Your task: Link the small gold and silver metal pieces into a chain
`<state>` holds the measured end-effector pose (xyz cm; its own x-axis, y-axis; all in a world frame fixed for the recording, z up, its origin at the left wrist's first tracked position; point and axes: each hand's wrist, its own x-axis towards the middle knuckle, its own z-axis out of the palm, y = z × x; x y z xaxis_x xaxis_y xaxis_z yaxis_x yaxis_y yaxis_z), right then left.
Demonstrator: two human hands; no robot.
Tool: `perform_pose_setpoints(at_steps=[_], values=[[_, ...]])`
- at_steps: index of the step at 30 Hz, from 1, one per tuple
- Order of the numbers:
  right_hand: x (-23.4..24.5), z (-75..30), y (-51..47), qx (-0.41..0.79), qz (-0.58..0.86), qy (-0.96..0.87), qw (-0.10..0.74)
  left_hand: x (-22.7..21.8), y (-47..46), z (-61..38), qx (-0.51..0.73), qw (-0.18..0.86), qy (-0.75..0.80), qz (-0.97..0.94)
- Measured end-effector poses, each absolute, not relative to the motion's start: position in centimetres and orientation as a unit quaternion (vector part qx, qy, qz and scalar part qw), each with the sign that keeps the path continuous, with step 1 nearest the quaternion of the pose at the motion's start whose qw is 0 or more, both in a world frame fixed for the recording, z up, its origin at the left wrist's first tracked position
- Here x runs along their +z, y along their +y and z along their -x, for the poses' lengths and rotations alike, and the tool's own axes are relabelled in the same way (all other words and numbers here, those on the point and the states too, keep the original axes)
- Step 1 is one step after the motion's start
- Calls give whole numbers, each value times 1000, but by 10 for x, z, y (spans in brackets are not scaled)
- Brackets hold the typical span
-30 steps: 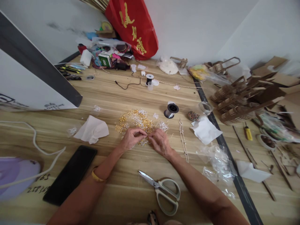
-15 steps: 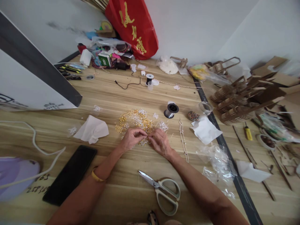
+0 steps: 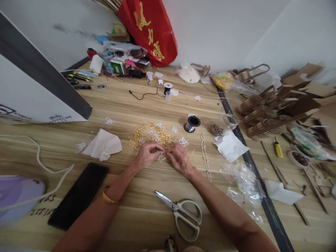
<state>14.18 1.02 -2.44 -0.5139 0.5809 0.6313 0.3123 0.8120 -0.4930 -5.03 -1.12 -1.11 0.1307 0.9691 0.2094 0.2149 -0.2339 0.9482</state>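
My left hand (image 3: 147, 154) and my right hand (image 3: 179, 158) meet fingertip to fingertip over the near side of a heap of gold and silver beads and rings (image 3: 151, 132). Both are closed in a pinch; whatever sits between the fingers is too small to name. Just beyond my right hand lie thin silver pins (image 3: 183, 140). A beaded chain (image 3: 205, 157) stretches along the table to the right of that hand. Scissors (image 3: 176, 207) with pale handles lie nearer to me, their blades slightly apart.
Behind the beads stands a spool of wire (image 3: 192, 124). A black phone (image 3: 78, 196) and crumpled paper (image 3: 103, 145) are on the left. On the right are a glass jar (image 3: 231, 121), white paper (image 3: 231, 146), plastic bags (image 3: 245, 180) and small wooden baskets (image 3: 265, 119).
My fingertips have shifted very slightly, with the two hands still together at the same spot. Everything else looks unmoved.
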Motion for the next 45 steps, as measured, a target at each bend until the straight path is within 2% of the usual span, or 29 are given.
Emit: perform_pose_setpoints(at_steps=[45], values=[[-20, -140, 9, 160, 250, -859, 418, -12, -11, 49, 456, 421, 461, -635]])
